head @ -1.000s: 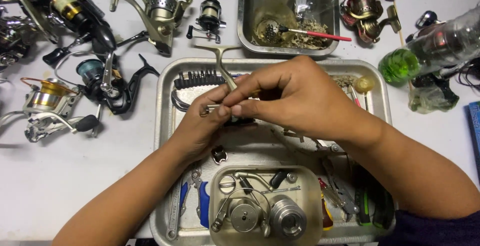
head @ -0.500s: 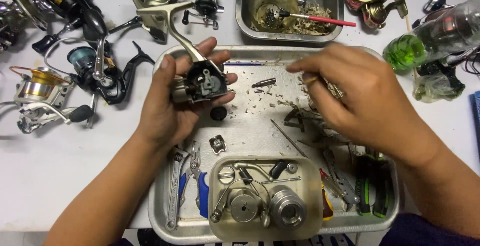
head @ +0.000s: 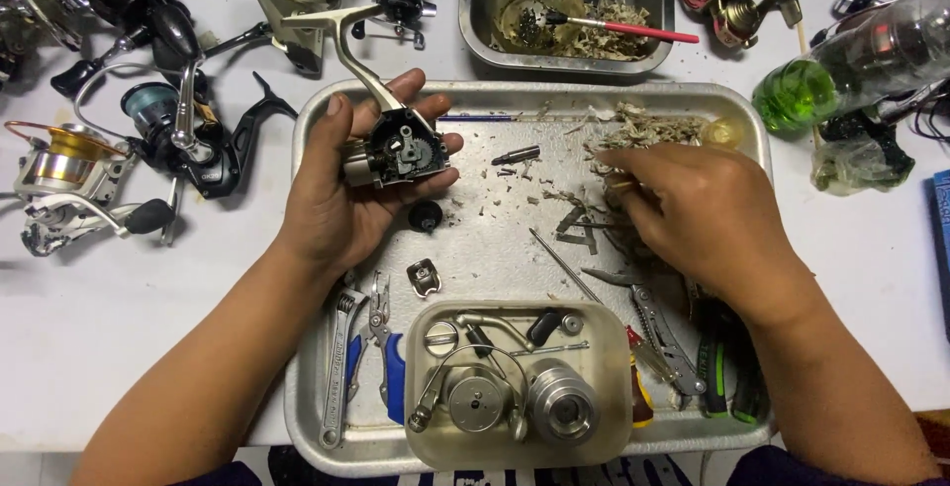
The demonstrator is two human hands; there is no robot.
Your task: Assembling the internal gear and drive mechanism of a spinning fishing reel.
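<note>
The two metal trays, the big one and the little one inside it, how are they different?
The big tray is wide and shallow; the little tray sits inside it at the near edge and is far smaller. The big tray holds loose tools, shavings and both hands' work; the little tray holds taken-off reel parts, such as a silver spool and a wire arm. Both are shiny metal with rounded corners.

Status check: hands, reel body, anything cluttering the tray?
Left hand cradles opened reel body. Right hand down among scraps on metal tray. Loose screwdriver bit and pliers nearby.
</note>
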